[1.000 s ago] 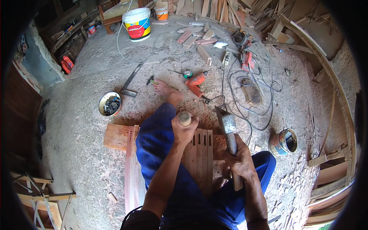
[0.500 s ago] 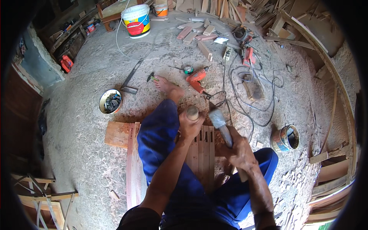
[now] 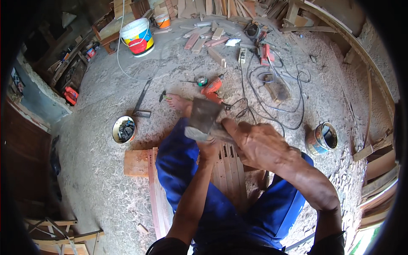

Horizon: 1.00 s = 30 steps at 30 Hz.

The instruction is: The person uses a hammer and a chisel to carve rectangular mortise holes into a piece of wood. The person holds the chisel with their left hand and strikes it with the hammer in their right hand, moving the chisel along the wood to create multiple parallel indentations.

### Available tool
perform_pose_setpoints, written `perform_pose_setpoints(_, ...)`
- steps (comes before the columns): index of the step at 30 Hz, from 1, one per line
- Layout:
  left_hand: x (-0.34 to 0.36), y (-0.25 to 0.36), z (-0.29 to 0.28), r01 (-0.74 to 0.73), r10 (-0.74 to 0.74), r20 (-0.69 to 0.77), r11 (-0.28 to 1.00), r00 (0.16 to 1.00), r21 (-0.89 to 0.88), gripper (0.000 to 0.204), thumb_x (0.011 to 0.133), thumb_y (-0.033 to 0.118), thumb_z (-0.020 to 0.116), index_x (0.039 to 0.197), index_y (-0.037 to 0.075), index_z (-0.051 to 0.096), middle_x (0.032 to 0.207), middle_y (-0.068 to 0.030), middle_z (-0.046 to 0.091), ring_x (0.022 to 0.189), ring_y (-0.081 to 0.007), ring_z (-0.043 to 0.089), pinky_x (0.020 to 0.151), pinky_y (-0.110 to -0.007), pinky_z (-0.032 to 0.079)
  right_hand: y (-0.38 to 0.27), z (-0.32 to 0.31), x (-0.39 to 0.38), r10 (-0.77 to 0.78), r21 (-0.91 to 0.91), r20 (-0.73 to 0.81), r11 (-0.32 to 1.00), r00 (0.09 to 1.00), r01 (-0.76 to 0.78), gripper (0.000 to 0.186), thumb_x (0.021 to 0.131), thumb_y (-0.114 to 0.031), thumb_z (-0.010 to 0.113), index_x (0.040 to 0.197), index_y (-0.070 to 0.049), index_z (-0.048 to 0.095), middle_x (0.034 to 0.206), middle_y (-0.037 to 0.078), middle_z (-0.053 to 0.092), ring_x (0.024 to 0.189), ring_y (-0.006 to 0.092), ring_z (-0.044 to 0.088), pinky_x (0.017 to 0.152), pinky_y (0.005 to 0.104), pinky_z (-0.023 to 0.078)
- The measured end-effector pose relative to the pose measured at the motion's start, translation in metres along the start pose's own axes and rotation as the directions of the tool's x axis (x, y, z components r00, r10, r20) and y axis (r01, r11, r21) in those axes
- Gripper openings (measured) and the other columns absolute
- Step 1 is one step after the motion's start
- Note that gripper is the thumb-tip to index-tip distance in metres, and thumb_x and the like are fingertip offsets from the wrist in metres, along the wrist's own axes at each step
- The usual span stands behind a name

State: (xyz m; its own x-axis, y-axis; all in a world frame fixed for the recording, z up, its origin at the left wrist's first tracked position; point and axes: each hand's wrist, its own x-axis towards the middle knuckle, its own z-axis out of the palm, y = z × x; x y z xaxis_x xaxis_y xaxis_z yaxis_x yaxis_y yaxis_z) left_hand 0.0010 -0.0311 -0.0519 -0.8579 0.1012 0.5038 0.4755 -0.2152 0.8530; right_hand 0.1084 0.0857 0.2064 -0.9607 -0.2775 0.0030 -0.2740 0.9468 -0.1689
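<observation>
My right hand (image 3: 265,146) is wrapped round the handle of a hatchet (image 3: 206,115), its broad grey head slightly blurred. That head hangs over my left hand (image 3: 207,149) and hides most of its fingers. My left hand is closed round an upright chisel with a round wooden handle, seen in the earlier frame and now covered. Below are wooden strips (image 3: 229,172) lying side by side, with dark narrow slots cut near their far ends. They lie between my blue-trousered legs. A further board (image 3: 136,162) sticks out at the left, under reddish strips (image 3: 156,195).
Beyond my bare foot are an orange drill (image 3: 211,88), tangled cables (image 3: 255,100) and a try square (image 3: 142,114). A bucket of dark bits (image 3: 117,135) stands left, a can (image 3: 315,142) right. Farther off are a white bucket (image 3: 135,29) and wood offcuts (image 3: 206,38).
My right hand has risen and swung left, bringing the hatchet head over my left hand. The view has shifted slightly. My left hand keeps its place over the strips.
</observation>
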Motion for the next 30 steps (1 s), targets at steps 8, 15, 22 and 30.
perform_pose_setpoints(8,0.005,0.004,0.017,0.003,-0.005,0.021,0.994,1.000,0.110,0.024,0.085,0.004,0.071,0.108,0.001,0.063,0.102,-0.0070,0.068,0.093,-0.0212,0.064,0.079,-0.036,0.052,0.025,0.024,-0.001,0.010,-0.081,0.087,0.997,0.996,-0.003,0.053,0.079,-0.008,0.059,0.128,0.000,0.041,0.081,0.026,0.069,0.076,0.0422,0.071,0.067,0.0494,0.057)
perform_pose_setpoints(15,-0.009,-0.021,-0.013,0.225,-0.233,0.164,0.972,0.959,0.066,0.019,0.086,-0.003,0.062,0.105,0.000,0.064,0.097,-0.0081,0.069,0.081,-0.0155,0.068,0.058,-0.025,0.054,0.028,0.053,0.001,0.046,-0.057,0.057,0.997,0.997,-0.042,0.052,0.076,-0.004,0.060,0.126,-0.001,0.043,0.078,0.024,0.069,0.076,0.0429,0.070,0.068,0.0513,0.056)
perform_pose_setpoints(22,0.012,0.011,-0.018,0.201,-0.199,0.051,0.979,0.979,-0.020,0.017,0.078,-0.004,0.063,0.095,-0.001,0.065,0.088,-0.0088,0.068,0.069,-0.0158,0.065,0.057,-0.031,0.052,0.035,0.074,-0.025,0.178,0.360,-0.005,0.919,0.984,-0.164,0.063,0.073,-0.006,0.062,0.133,0.000,0.043,0.077,0.026,0.067,0.077,0.0459,0.068,0.070,0.0498,0.055)
perform_pose_setpoints(30,-0.002,0.019,0.008,0.186,-0.181,0.065,0.980,0.981,-0.073,0.009,0.080,-0.006,0.064,0.089,-0.003,0.065,0.076,-0.0035,0.066,0.060,-0.0113,0.060,0.054,-0.029,0.048,0.049,0.074,-0.036,0.273,0.457,-0.076,0.864,0.959,-0.210,0.051,0.076,-0.006,0.059,0.125,0.000,0.049,0.075,0.029,0.064,0.074,0.0466,0.067,0.064,0.0512,0.053)
